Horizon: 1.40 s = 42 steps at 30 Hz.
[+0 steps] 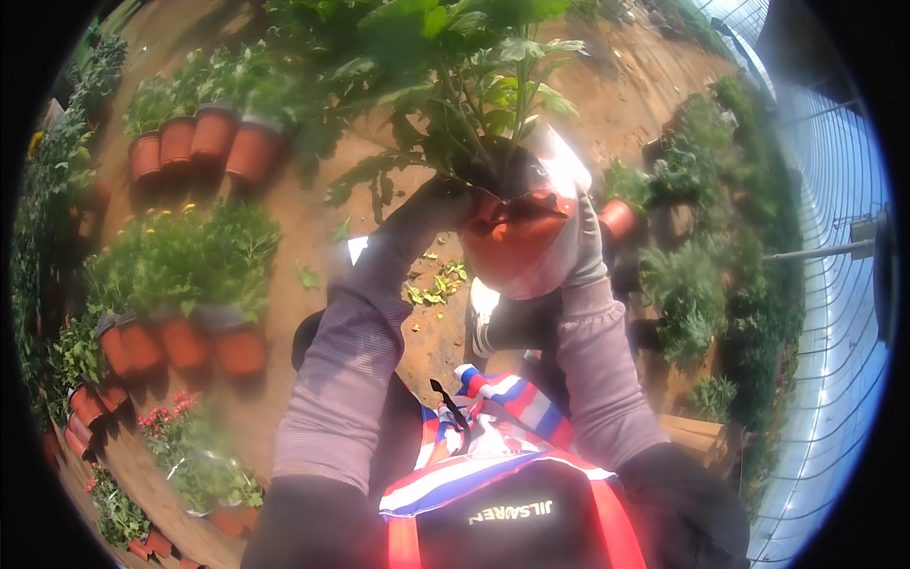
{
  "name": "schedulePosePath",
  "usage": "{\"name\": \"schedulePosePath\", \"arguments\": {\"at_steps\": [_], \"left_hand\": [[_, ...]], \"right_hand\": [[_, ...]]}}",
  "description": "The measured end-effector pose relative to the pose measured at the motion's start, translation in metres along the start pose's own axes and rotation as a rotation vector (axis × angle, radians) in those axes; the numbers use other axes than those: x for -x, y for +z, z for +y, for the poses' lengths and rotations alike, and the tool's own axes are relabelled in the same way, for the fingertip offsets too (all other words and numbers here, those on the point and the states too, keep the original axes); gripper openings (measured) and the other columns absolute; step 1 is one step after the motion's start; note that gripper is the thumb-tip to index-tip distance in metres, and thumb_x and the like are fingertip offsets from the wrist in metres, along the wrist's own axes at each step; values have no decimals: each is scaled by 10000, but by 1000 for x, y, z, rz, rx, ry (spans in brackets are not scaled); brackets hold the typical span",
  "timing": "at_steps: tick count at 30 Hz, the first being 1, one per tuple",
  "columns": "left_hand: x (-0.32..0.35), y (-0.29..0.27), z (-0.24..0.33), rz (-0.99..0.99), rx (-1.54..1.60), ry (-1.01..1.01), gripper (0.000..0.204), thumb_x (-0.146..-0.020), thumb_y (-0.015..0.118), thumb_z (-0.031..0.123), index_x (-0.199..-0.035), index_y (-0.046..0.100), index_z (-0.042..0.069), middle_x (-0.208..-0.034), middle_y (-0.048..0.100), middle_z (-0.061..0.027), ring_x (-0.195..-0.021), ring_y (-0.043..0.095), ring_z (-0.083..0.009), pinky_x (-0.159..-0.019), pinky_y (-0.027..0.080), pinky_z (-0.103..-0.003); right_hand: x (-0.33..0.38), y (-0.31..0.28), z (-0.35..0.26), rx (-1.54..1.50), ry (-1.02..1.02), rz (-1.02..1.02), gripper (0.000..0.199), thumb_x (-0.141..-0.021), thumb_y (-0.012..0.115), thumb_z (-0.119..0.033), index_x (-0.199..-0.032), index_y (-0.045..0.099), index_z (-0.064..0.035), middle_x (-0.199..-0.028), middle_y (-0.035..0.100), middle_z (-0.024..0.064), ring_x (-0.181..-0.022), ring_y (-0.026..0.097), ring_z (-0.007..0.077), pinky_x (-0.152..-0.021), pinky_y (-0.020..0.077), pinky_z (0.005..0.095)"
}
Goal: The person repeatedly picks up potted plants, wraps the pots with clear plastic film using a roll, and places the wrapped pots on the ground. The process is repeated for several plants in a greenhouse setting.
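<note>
- Both forearms, in mauve sleeves, reach up and forward from the lower edge and meet at chest height over bare reddish soil.
- The left hand [431, 204], in a dark glove, has its fingers curled around the left rim of a terracotta-coloured pot [512, 242].
- The right hand [583, 247], in a pale glove, cups the pot's right side, fingers wrapped close against it.
- The pot is held roughly upright, tilted slightly; its leafy green plant [464, 66] rises away from the person.
- Rows of potted plants [204, 142] stand on the ground to the left.
- A red, white and blue bag [493, 474] hangs at the person's front.
</note>
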State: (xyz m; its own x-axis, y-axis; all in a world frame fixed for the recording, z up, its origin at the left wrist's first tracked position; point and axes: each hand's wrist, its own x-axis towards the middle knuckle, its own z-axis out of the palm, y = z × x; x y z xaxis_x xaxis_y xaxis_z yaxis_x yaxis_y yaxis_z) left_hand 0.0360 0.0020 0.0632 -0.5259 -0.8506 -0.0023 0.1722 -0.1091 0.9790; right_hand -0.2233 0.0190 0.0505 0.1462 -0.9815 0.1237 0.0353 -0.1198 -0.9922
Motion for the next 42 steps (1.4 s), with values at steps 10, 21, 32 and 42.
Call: {"name": "schedulePosePath", "arguments": {"at_steps": [10, 21, 32, 42], "left_hand": [[-9, 34, -29, 151, 906, 176, 371, -861, 637, 24, -1230, 599, 7, -1143, 670, -103, -1055, 650, -242, -957, 522, -358], [-24, 49, -13, 389, 365, 377, 440, -783, 713, -20, -1205, 592, 18, -1075, 662, -93, -991, 654, -225, -876, 558, -347], [-24, 47, -16, 503, 646, 337, 468, -744, 802, 55, -1162, 593, 59, -1043, 657, -31, -964, 631, -141, -832, 542, -296], [-27, 27, -1, 578, 916, 300, 283, -936, 665, 187, -1143, 705, 0, -1070, 703, -67, -897, 666, -181, -841, 551, -298]], "right_hand": [[-24, 54, -122, -545, -48, 68, 485, -1000, 590, -365, -1289, 566, 25, -1175, 671, 131, -1009, 642, 224, -896, 532, 357], [-13, 87, -156, 45, -161, 190, 209, -883, 717, -53, -1070, 708, 39, -989, 723, 72, -846, 653, 112, -802, 521, 260], [-12, 104, -157, 173, -266, 30, 289, -872, 723, -64, -1146, 698, 25, -1179, 673, 138, -1049, 651, 194, -942, 503, 327], [101, 124, -120, 878, 261, -23, 372, -701, 886, -110, -1049, 758, -94, -1158, 671, 85, -1028, 670, 210, -933, 513, 329]]}}
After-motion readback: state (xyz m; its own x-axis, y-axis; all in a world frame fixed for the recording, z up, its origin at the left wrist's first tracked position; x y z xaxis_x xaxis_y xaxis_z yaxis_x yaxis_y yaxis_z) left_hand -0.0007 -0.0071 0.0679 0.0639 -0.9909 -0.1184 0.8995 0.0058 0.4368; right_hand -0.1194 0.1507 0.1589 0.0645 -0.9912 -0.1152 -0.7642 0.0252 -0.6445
